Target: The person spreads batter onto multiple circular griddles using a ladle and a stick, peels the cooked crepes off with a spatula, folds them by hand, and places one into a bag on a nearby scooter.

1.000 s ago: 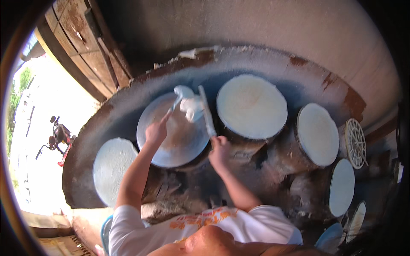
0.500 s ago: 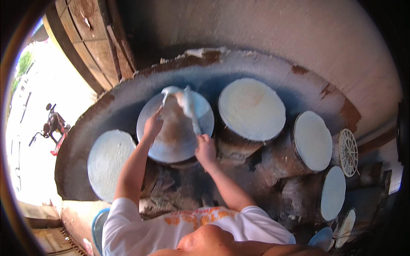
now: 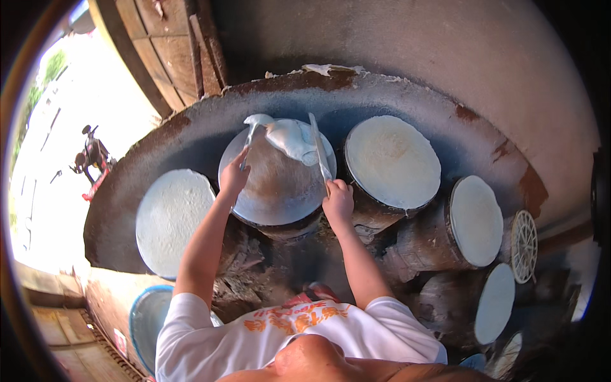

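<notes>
We clenched a ladle [image 3: 250, 137] in our left hand [image 3: 234, 178], its head coated white, and our right hand [image 3: 338, 200] was wrapped around a flat scraper [image 3: 320, 148]. Soft white paste [image 3: 289, 140] lay at the far side of the round griddle [image 3: 273, 188], between both tools. Pale layers [image 3: 391, 162] covered neighbouring drums [image 3: 374, 215]. We could not tell what the blue-rimmed basin [image 3: 147, 312] held.

Rnd grey griddle [image 3: 277, 186] was seen mostly bare, w/ brownish ctr. White paste [image 3: 289, 138], thick & glossy, was bunched in a lump nr its far edge, R of ctr. Ladle [image 3: 253, 130], white-coated, was held tilted, bowl over far edge, just L of paste. Long flat scraper [image 3: 319, 148] was held slantwise nr R edge, alongside paste; contact unclear.
</notes>
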### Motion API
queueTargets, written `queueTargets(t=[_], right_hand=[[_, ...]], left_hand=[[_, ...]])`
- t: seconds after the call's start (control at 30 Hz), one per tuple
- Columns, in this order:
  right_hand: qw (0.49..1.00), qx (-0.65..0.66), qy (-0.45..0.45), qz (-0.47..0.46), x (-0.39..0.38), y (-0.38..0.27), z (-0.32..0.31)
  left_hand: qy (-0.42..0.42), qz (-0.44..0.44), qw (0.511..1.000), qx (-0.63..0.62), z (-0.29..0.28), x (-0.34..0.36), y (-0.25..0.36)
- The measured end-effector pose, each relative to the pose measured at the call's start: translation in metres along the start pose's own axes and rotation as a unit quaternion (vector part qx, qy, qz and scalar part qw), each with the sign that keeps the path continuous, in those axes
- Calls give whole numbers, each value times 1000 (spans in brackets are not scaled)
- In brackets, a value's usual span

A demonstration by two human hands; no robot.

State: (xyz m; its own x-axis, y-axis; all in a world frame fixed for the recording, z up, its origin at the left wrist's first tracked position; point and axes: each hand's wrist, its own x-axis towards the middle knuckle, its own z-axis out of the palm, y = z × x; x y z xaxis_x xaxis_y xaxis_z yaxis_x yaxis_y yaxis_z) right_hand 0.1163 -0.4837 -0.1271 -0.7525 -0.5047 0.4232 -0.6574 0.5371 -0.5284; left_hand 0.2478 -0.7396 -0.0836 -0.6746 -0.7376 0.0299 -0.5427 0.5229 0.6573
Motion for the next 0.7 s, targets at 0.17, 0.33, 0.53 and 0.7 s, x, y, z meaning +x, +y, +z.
queueTargets(t=[0.17,0.33,0.53,0.7], right_hand=[[996,2,-85,-39,13,-5,26],[983,3,-149,-110,58,-26,60],[954,84,-195,-211,79,-2,43],[963,83,-148,-210,101,76,18]], left_hand=[[3,-48,999,14,12,0,11],[98,-93,991,4,14,-14,-15],[96,-138,978,123,21,-84,-14],[66,-129,950,276,-2,-118,0]])
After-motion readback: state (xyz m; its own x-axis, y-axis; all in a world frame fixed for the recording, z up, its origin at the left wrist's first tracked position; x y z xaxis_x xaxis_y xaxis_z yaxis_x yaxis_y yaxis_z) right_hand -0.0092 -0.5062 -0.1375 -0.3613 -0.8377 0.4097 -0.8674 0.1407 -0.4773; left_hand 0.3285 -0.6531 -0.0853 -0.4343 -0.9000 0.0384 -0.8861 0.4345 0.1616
